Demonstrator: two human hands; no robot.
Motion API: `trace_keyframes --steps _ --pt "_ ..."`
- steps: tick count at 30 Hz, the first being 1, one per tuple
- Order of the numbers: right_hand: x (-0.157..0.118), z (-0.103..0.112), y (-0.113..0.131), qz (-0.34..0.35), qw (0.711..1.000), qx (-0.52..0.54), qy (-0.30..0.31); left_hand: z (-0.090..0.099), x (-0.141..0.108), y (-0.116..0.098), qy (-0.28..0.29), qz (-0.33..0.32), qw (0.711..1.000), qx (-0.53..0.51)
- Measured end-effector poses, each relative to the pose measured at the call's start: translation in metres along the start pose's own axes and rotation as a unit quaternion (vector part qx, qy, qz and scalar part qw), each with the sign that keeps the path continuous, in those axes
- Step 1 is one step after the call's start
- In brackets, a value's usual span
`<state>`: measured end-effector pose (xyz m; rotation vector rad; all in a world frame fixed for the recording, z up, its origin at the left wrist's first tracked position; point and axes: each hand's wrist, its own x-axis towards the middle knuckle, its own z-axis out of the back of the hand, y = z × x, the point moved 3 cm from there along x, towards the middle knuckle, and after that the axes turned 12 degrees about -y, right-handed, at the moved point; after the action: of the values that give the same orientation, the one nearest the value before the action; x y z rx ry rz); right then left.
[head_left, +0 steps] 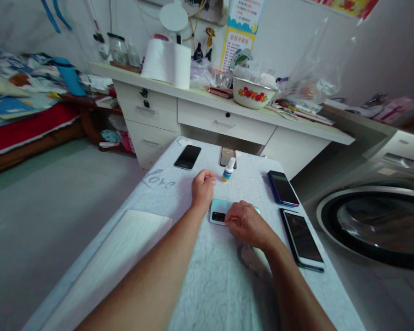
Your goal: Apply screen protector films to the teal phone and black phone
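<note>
A pale turquoise phone (221, 207) lies back side up on the cloth-covered table, its black camera block toward the left. Over its right part is my right hand (244, 221), fingers curled together and touching the phone's back; whatever they may pinch is hidden. My left hand (203, 186) is closed in a loose fist above the phone's upper left corner, its palm out of sight. Just right of that fist stands a small spray bottle (227, 172) with a white cap, upright and apart from the hand.
Around them lie a black phone (188, 157), a gold-brown phone (228, 155), stacked dark phones (283, 188) and a white-framed phone on a dark one (303, 236). White sheets (117, 262) rest at left. Behind stands a desk (207, 120); a washing machine (382, 225) is at right.
</note>
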<state>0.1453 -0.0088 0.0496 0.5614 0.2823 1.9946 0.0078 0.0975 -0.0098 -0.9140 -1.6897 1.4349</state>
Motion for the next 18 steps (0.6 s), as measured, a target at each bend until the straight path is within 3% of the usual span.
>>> trace_keyframes --steps 8,18 --pt "0.001 -0.008 0.008 0.025 0.999 0.021 -0.009 0.000 0.000 0.001 -0.001 0.003 1.000 0.001" --pt "0.008 -0.022 0.002 -0.013 0.996 -0.062 -0.069 0.001 -0.002 0.000 0.000 -0.001 1.000 0.000"
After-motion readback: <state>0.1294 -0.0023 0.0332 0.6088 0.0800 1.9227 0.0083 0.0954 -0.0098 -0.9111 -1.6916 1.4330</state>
